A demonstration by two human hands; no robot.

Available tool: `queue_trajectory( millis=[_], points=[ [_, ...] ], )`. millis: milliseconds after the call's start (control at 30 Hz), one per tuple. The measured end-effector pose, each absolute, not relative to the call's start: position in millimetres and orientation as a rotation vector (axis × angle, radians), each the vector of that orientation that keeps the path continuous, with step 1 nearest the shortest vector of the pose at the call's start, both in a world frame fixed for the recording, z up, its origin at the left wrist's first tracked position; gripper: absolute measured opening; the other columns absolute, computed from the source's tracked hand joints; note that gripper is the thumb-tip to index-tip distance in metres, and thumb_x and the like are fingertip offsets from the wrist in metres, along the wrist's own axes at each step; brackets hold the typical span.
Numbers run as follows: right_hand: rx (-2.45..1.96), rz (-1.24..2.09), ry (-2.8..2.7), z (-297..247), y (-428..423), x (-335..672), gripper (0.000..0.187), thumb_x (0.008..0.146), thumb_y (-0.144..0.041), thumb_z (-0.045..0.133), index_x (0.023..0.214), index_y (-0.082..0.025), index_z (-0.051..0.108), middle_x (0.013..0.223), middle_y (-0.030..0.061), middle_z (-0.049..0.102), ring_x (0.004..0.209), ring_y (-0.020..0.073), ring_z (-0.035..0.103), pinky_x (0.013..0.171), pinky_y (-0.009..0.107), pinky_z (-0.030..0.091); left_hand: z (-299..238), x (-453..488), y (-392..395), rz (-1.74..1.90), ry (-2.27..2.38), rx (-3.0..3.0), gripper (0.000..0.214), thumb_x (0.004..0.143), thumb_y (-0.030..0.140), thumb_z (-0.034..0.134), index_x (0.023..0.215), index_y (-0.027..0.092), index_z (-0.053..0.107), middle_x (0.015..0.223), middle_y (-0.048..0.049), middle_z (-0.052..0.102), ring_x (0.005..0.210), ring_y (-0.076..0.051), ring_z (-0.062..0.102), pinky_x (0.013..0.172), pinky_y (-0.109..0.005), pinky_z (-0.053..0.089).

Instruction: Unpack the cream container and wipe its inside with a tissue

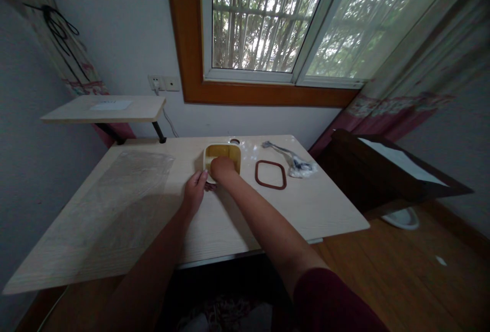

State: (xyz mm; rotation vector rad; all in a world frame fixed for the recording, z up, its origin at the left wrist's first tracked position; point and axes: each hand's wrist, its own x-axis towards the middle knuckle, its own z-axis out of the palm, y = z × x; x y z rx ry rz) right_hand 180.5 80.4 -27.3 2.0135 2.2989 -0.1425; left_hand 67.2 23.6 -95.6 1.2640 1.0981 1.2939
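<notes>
A square container (236,154) with a pale rim and yellowish-brown inside rests on the light wooden desk. At its near left corner, my left hand (194,189) grips the rim and side between thumb and fingers. My right hand (222,168) reaches down into the container with its fingers curled; whatever they may hold is hidden from view. Just right of the container lies a reddish-brown rounded-square ring (271,187), flat on the desk. A small dark reddish thing (210,187) shows under the container's near edge, too small to name.
Toward the right of the desk (306,204) lies a crumpled clear plastic bag (302,166) with a grey strip beside it. A clear plastic sheet (126,194) covers part of the left side. A raised shelf (103,110) stands at the back left, and a small round item (235,141) sits behind the container.
</notes>
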Motion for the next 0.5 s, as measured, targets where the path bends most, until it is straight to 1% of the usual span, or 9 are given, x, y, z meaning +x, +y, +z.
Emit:
queue_trajectory(
  millis=[133,267,333,433,500],
  points=[
    [1.945,-0.169,2.393,-32,82,182,0.038,0.101,-0.023,0.046,0.12,-0.003,0.073,0.123,0.0278,0.069,0.12,0.0325,0.065,0.097,0.038,0.052,-99,65,25,1.305,1.11,1.275,0.045,0.087,0.066,0.056,0.079,0.022,0.052,0.057,0.0013,0.066,0.053,-0.017,0.068,0.052,-0.025,0.05],
    [1.883,-0.236,2.44,-38,88,184,0.039,0.101,-0.024,0.045,0.122,-0.004,0.072,0.128,0.0264,0.067,0.117,0.0297,0.067,0.094,0.033,0.052,-100,64,24,1.306,1.109,1.288,0.044,0.089,0.065,0.055,0.082,0.022,0.053,0.057,0.0023,0.065,0.054,-0.017,0.068,0.052,-0.025,0.05],
    [1.859,-0.261,2.453,-40,89,185,0.039,0.101,-0.024,0.045,0.122,-0.006,0.072,0.13,0.0243,0.066,0.115,0.0279,0.067,0.094,0.03,0.052,-99,64,23,1.303,1.096,1.298,0.044,0.09,0.065,0.054,0.083,0.022,0.053,0.058,0.0024,0.065,0.054,-0.017,0.068,0.053,-0.025,0.05],
    [1.839,-0.279,2.458,-39,90,187,0.038,0.101,-0.025,0.046,0.124,-0.008,0.071,0.132,0.0217,0.065,0.117,0.0262,0.066,0.096,0.029,0.05,-94,65,21,1.296,1.097,1.306,0.044,0.09,0.064,0.055,0.082,0.022,0.052,0.058,0.0023,0.066,0.053,-0.017,0.067,0.054,-0.025,0.051],
    [1.835,-0.285,2.446,-37,89,187,0.038,0.101,-0.026,0.047,0.124,-0.008,0.071,0.133,0.0218,0.065,0.118,0.026,0.066,0.097,0.028,0.049,-92,66,19,1.296,1.1,1.306,0.044,0.09,0.064,0.055,0.081,0.021,0.053,0.058,0.0021,0.066,0.053,-0.016,0.067,0.054,-0.025,0.051]
  ],
)
